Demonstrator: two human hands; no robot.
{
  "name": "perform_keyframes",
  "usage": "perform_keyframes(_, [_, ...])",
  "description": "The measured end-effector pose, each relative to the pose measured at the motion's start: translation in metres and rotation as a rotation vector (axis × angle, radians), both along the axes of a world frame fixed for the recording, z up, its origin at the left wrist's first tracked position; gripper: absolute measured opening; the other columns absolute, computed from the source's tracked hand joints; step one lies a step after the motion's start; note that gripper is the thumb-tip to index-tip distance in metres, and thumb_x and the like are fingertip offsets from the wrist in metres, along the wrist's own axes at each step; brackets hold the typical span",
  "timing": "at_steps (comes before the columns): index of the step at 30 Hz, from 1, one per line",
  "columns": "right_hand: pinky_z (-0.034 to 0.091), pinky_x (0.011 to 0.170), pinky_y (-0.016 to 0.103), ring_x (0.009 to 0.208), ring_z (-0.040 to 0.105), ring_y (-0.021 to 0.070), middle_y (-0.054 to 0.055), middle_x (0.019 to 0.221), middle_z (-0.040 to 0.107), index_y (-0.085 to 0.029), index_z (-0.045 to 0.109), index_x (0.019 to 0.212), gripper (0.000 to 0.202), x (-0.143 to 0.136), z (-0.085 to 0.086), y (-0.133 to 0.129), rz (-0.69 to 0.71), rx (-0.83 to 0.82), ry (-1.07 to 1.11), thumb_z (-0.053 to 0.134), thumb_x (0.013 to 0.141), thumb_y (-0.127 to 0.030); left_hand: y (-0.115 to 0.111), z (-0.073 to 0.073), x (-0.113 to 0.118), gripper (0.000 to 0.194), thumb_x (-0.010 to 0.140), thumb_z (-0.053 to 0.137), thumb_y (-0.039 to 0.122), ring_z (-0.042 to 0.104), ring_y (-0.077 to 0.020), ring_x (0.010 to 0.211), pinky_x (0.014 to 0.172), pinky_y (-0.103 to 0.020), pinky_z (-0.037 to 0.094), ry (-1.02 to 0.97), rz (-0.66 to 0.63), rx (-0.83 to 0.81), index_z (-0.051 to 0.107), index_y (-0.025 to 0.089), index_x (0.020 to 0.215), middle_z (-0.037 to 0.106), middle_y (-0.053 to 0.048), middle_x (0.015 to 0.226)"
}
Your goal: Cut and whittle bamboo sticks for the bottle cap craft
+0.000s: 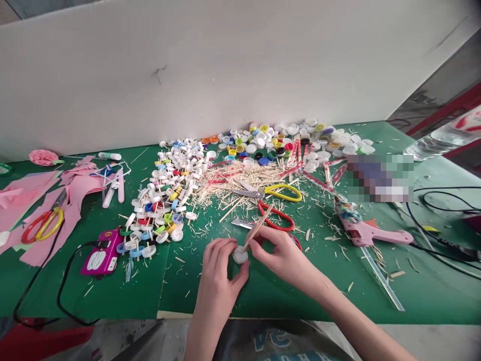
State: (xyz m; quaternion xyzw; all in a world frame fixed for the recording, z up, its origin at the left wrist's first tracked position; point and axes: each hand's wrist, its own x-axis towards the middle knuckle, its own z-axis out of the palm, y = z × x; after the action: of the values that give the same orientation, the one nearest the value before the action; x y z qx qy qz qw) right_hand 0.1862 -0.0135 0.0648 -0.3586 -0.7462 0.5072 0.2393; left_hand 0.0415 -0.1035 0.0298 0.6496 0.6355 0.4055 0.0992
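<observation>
At the front middle of the table, my left hand (221, 271) grips a whitish plastic bottle cap (240, 255) between thumb and fingers. Pinched in my right hand (281, 253) is a thin wooden stick (259, 225), tilted, its lower end at the cap's upper edge; whether it is stuck there I cannot tell. Just beyond my right hand lie red-handled scissors (278, 216), partly hidden by it. Behind them are yellow-handled scissors (281, 192) beside a heap of wooden splinters (229, 188).
Left of the splinters stand many caps joined by sticks (161, 200); loose caps (263, 138) line the white board (210, 70). A pink glue gun (376, 233) lies right. A magenta box with a cord (102, 253), pink paper (77, 188) and more scissors (45, 223) are left.
</observation>
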Motion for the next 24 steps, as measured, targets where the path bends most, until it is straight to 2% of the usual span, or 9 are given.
perform_keyframes(5, [0.042, 0.062, 0.024, 0.067, 0.051, 0.012, -0.001, 0.071, 0.057, -0.018, 0.057, 0.075, 0.017, 0.003, 0.0, 0.002, -0.056, -0.11, 0.138, 0.052, 0.086, -0.03, 0.0, 0.005, 0.002, 0.023, 0.087, 0.059, 0.019, 0.058, -0.0166, 0.105, 0.088, -0.029, 0.051, -0.166, -0.036, -0.01, 0.052, 0.024, 0.108, 0.062, -0.005, 0.106])
perform_keyframes(13, [0.04, 0.061, 0.024, 0.065, 0.049, 0.0115, -0.001, 0.069, 0.057, -0.018, 0.057, 0.071, 0.014, 0.008, 0.006, -0.006, -0.136, -0.104, 0.194, 0.052, 0.083, -0.023, 0.004, 0.007, 0.012, 0.021, 0.089, 0.057, 0.021, 0.064, -0.0141, 0.098, 0.083, -0.023, 0.053, -0.235, 0.026, -0.025, 0.055, 0.025, 0.11, 0.065, -0.005, 0.106])
perform_keyframes(17, [0.038, 0.057, 0.023, 0.062, 0.047, 0.0107, -0.002, 0.067, 0.056, -0.018, 0.057, 0.071, 0.011, 0.012, 0.003, -0.007, -0.164, -0.062, 0.189, 0.051, 0.081, -0.019, 0.011, 0.001, 0.021, 0.021, 0.088, 0.059, 0.022, 0.066, -0.0144, 0.094, 0.079, -0.022, 0.054, -0.225, 0.025, 0.052, 0.057, 0.025, 0.109, 0.067, -0.004, 0.103])
perform_keyframes(20, [0.036, 0.055, 0.022, 0.06, 0.045, 0.0099, -0.002, 0.068, 0.056, -0.017, 0.058, 0.074, 0.011, 0.018, 0.0, -0.002, -0.173, -0.039, 0.164, 0.051, 0.082, -0.019, 0.021, -0.007, 0.029, 0.019, 0.087, 0.06, 0.029, 0.067, -0.0165, 0.092, 0.078, -0.024, 0.055, -0.264, 0.111, 0.092, 0.06, 0.024, 0.106, 0.069, -0.006, 0.102])
perform_keyframes(22, [0.037, 0.057, 0.022, 0.062, 0.046, 0.0101, -0.001, 0.072, 0.058, -0.017, 0.059, 0.077, 0.013, 0.023, 0.001, 0.003, -0.163, -0.025, 0.15, 0.05, 0.085, -0.023, 0.027, -0.01, 0.034, 0.02, 0.087, 0.06, 0.034, 0.067, -0.0177, 0.092, 0.079, -0.026, 0.055, -0.298, 0.147, 0.097, 0.062, 0.023, 0.103, 0.069, -0.007, 0.102])
perform_keyframes(24, [0.038, 0.06, 0.023, 0.066, 0.048, 0.0109, 0.0, 0.075, 0.058, -0.017, 0.059, 0.077, 0.021, 0.028, 0.005, 0.008, -0.15, -0.004, 0.146, 0.048, 0.09, -0.03, 0.033, -0.012, 0.037, 0.02, 0.087, 0.061, 0.036, 0.067, -0.0179, 0.095, 0.082, -0.026, 0.054, -0.297, 0.125, 0.115, 0.063, 0.022, 0.101, 0.069, -0.007, 0.102])
